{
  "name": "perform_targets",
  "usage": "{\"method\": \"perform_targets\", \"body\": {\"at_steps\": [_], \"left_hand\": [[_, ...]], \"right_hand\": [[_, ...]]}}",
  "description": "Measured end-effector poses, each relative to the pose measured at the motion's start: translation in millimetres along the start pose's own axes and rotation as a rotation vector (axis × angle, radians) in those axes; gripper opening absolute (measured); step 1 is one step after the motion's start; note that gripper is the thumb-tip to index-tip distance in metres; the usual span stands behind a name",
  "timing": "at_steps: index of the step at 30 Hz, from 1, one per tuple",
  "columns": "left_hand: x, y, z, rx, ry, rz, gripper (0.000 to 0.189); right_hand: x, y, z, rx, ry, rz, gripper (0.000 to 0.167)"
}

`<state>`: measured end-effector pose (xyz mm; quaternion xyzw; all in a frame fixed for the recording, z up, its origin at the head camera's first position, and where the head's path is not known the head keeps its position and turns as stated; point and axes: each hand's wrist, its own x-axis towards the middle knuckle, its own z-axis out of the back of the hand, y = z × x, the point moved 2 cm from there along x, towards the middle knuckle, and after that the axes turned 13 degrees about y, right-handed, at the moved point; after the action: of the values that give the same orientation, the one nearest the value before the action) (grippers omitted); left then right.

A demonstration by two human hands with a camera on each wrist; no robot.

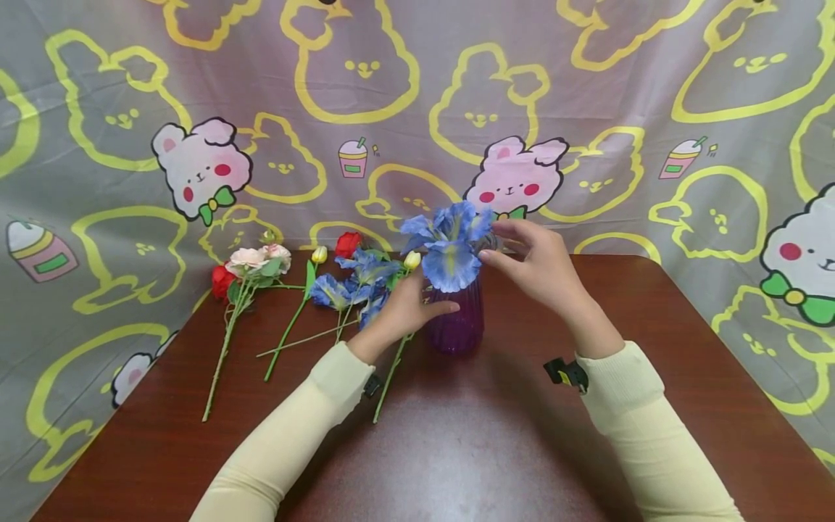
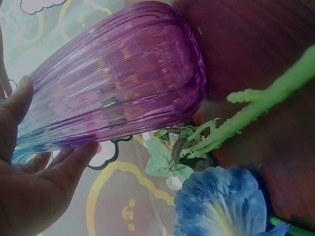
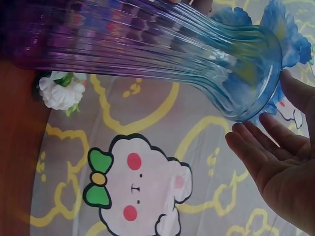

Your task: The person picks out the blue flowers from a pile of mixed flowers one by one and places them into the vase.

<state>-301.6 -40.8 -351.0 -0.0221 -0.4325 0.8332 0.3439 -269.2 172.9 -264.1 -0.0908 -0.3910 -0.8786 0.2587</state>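
Note:
A ribbed glass vase [image 1: 458, 330], purple below and clear blue toward its flared rim, stands upright on the table. My left hand [image 1: 406, 308] holds it near the neck, thumb on one side and fingers on the other, as the left wrist view shows. Large blue iris blooms [image 1: 451, 250] sit at the vase mouth and hide most of the rim from the head view. My right hand [image 1: 544, 268] is at the rim's right side, fingers fairly straight, with its thumb and fingertips right by the glass edge [image 3: 256, 110] and the petals.
Left of the vase on the brown table [image 1: 457, 449] lie more blue irises [image 1: 333, 293], yellow tulips [image 1: 319, 254], a red flower [image 1: 348, 244] and a pale pink spray [image 1: 248, 261] on a long stem. A patterned cloth [image 1: 391, 87] hangs behind the table.

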Motion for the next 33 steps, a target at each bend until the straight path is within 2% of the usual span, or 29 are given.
{"method": "perform_targets", "body": {"at_steps": [7,15,23,33], "left_hand": [[-0.5,-0.2,0.5,0.011,-0.010,0.001,0.082],[-1.2,-1.2,1.0,0.008,-0.008,0.024,0.083],[-1.0,-0.5,1.0,0.013,-0.003,0.002,0.080],[-1.6,0.9,0.2,0.047,-0.018,-0.010,0.081]], "right_hand": [[-4.1,-8.4,-4.2,0.066,-0.015,0.010,0.053],[-6.5,-18.7,-13.1,0.122,-0.036,0.060,0.058],[-7.9,-30.7,-29.8,0.207,0.015,0.062,0.072],[-0.5,-44.6,-49.5,0.365,0.079,0.037,0.066]]}}
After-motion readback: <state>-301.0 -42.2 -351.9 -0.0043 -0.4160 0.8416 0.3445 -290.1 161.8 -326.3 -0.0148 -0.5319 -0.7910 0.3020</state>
